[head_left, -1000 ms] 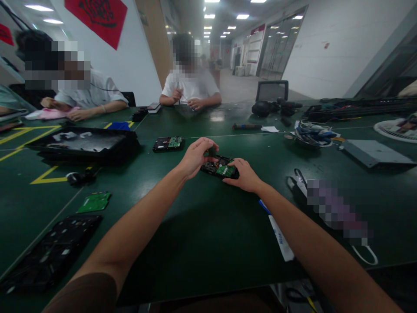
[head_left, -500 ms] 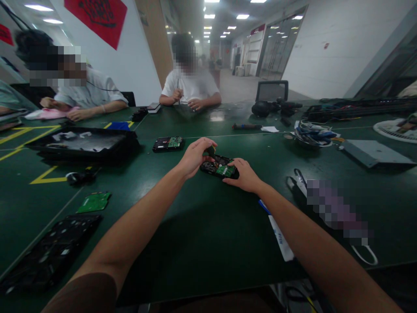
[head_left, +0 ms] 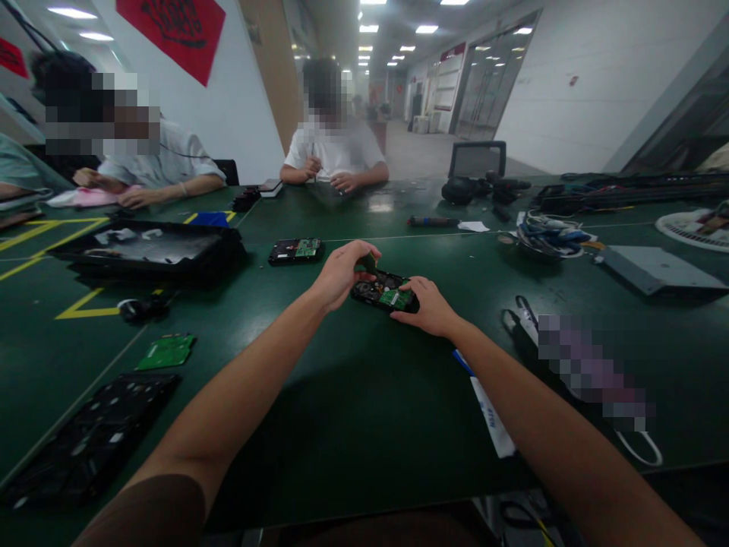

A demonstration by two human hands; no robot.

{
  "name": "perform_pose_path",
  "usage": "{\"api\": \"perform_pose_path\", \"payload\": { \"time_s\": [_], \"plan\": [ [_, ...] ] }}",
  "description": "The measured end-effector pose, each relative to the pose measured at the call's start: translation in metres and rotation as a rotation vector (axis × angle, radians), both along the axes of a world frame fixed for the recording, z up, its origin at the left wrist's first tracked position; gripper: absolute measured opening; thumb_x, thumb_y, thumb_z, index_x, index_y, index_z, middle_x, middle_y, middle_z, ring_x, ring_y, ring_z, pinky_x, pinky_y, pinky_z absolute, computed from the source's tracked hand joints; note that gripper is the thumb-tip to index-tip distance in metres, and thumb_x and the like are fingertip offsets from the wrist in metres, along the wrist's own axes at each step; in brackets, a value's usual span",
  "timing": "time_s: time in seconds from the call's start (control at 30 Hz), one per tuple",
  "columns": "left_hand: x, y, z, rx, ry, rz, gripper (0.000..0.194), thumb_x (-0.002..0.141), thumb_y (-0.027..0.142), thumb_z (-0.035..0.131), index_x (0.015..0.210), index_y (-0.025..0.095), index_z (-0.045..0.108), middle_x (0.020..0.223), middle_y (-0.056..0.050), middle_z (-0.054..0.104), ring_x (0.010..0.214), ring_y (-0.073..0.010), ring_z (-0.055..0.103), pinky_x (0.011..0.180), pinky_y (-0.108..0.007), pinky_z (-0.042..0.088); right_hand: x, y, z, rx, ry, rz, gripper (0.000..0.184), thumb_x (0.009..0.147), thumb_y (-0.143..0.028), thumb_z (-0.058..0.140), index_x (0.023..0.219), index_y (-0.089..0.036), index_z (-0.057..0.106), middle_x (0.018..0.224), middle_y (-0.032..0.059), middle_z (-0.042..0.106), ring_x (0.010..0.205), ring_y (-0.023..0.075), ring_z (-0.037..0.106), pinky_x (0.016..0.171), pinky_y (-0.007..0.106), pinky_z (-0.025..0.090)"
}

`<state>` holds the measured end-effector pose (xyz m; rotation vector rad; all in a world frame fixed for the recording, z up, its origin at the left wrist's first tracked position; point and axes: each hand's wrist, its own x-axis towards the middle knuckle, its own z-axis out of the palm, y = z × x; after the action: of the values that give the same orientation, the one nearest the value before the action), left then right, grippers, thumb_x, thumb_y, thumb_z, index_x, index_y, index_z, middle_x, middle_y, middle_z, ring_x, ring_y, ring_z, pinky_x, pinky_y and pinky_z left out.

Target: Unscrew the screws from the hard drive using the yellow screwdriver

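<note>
In the middle of the green table lies a hard drive [head_left: 384, 292], its green circuit board facing up. My right hand [head_left: 428, 305] grips the drive's right end, thumb along the near side and fingers over the far edge. Above the drive's left part, my left hand [head_left: 345, 272] is closed round a short dark screwdriver [head_left: 369, 263], which points down at the drive. Its tip is hidden among the dark parts. Another hard drive [head_left: 296, 251] lies beyond my left hand, also with some green board showing.
At left are a black tray [head_left: 153, 247], a loose green circuit board [head_left: 166, 352] and several black drives [head_left: 94, 437]. A cable bundle [head_left: 550, 235], a grey metal box [head_left: 664, 270] and a lanyard [head_left: 527, 319] lie at right. Co-workers sit across the table.
Both hands keep their places on the drive and screwdriver. The whole view has shifted very slightly; nothing else has visibly moved.
</note>
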<state>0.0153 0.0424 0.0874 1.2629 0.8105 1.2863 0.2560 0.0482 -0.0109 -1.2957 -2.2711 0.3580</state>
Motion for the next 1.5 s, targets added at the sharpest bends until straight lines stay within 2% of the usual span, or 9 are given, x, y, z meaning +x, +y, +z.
{"api": "perform_pose_path", "payload": {
  "time_s": [0.1, 0.2, 0.27, 0.43, 0.63, 0.77, 0.97, 1.2, 1.5],
  "plan": [
    [0.0009, -0.0003, -0.0004, -0.049, -0.021, -0.054, 0.021, 0.086, 0.035, 0.06, 0.092, 0.017, 0.068, 0.088, -0.009, 0.068, 0.085, -0.0213, 0.065, 0.06, -0.028, 0.054, -0.0008, 0.0002, -0.0002, 0.006, -0.004, -0.004, 0.067, 0.078, -0.064, 0.077, 0.129, -0.024, 0.06, 0.142, 0.0135, 0.049, 0.136, 0.035, 0.045, 0.114, 0.055, 0.04],
    [0.0025, -0.0001, -0.0017, -0.096, -0.089, -0.071, 0.02, 0.085, 0.034, 0.063, 0.095, 0.017, 0.065, 0.088, -0.009, 0.07, 0.086, -0.022, 0.067, 0.064, -0.031, 0.057, -0.0008, 0.0006, -0.0003, 0.009, -0.005, 0.0, 0.067, 0.077, -0.064, 0.078, 0.128, -0.024, 0.06, 0.141, 0.0137, 0.05, 0.136, 0.0351, 0.045, 0.114, 0.055, 0.04],
    [0.0026, 0.0004, -0.0024, -0.075, -0.092, -0.051, 0.018, 0.084, 0.034, 0.064, 0.091, 0.017, 0.065, 0.094, -0.009, 0.07, 0.09, -0.0222, 0.067, 0.067, -0.032, 0.058, -0.0004, 0.0007, -0.0002, 0.003, -0.006, 0.002, 0.067, 0.077, -0.064, 0.078, 0.128, -0.024, 0.06, 0.142, 0.0137, 0.05, 0.136, 0.0353, 0.045, 0.113, 0.055, 0.04],
    [-0.0004, 0.0014, -0.0017, 0.019, 0.052, 0.053, 0.019, 0.083, 0.035, 0.064, 0.082, 0.017, 0.072, 0.105, -0.01, 0.069, 0.094, -0.0217, 0.062, 0.059, -0.026, 0.052, 0.0003, 0.0004, -0.0002, 0.009, 0.0, 0.002, 0.067, 0.077, -0.065, 0.078, 0.128, -0.025, 0.06, 0.143, 0.0132, 0.05, 0.136, 0.0351, 0.045, 0.113, 0.055, 0.041],
    [0.002, -0.0027, 0.0006, -0.062, -0.034, -0.089, 0.021, 0.083, 0.035, 0.067, 0.096, 0.018, 0.067, 0.09, -0.008, 0.07, 0.089, -0.0223, 0.066, 0.061, -0.029, 0.054, 0.0001, 0.0006, -0.0007, 0.022, -0.007, 0.003, 0.065, 0.078, -0.065, 0.077, 0.128, -0.026, 0.061, 0.141, 0.0126, 0.051, 0.136, 0.035, 0.045, 0.112, 0.055, 0.042],
    [0.0034, -0.0041, 0.0015, -0.064, -0.07, -0.069, 0.019, 0.084, 0.036, 0.067, 0.092, 0.02, 0.061, 0.089, -0.006, 0.069, 0.091, -0.0223, 0.066, 0.066, -0.032, 0.057, 0.0001, 0.0005, -0.0002, 0.008, -0.007, -0.003, 0.066, 0.077, -0.065, 0.077, 0.129, -0.026, 0.061, 0.142, 0.0131, 0.051, 0.137, 0.036, 0.045, 0.113, 0.058, 0.041],
    [0.0004, -0.0019, 0.0015, 0.015, 0.026, -0.003, 0.016, 0.084, 0.034, 0.064, 0.081, 0.018, 0.069, 0.1, -0.007, 0.065, 0.094, -0.0207, 0.059, 0.065, -0.028, 0.054, 0.0003, -0.0003, 0.0011, -0.008, -0.011, -0.004, 0.067, 0.078, -0.066, 0.076, 0.129, -0.025, 0.061, 0.144, 0.0133, 0.05, 0.137, 0.0359, 0.045, 0.113, 0.057, 0.041],
    [0.0028, -0.0047, 0.0031, 0.037, 0.061, -0.014, 0.019, 0.084, 0.036, 0.063, 0.079, 0.019, 0.071, 0.101, -0.007, 0.065, 0.096, -0.022, 0.057, 0.067, -0.029, 0.054, -0.0009, 0.0017, -0.0012, 0.018, -0.004, 0.008, 0.066, 0.078, -0.062, 0.078, 0.13, -0.027, 0.061, 0.141, 0.013, 0.052, 0.138, 0.0353, 0.044, 0.115, 0.058, 0.038],
    [0.0011, -0.0037, 0.0034, 0.03, 0.055, -0.033, 0.02, 0.083, 0.035, 0.064, 0.08, 0.018, 0.074, 0.102, -0.009, 0.066, 0.098, -0.0233, 0.058, 0.067, -0.03, 0.057, 0.0, -0.0005, 0.0001, 0.001, -0.002, -0.009, 0.067, 0.078, -0.064, 0.077, 0.129, -0.025, 0.061, 0.144, 0.0128, 0.05, 0.138, 0.0358, 0.044, 0.113, 0.057, 0.041]
  ]
}}
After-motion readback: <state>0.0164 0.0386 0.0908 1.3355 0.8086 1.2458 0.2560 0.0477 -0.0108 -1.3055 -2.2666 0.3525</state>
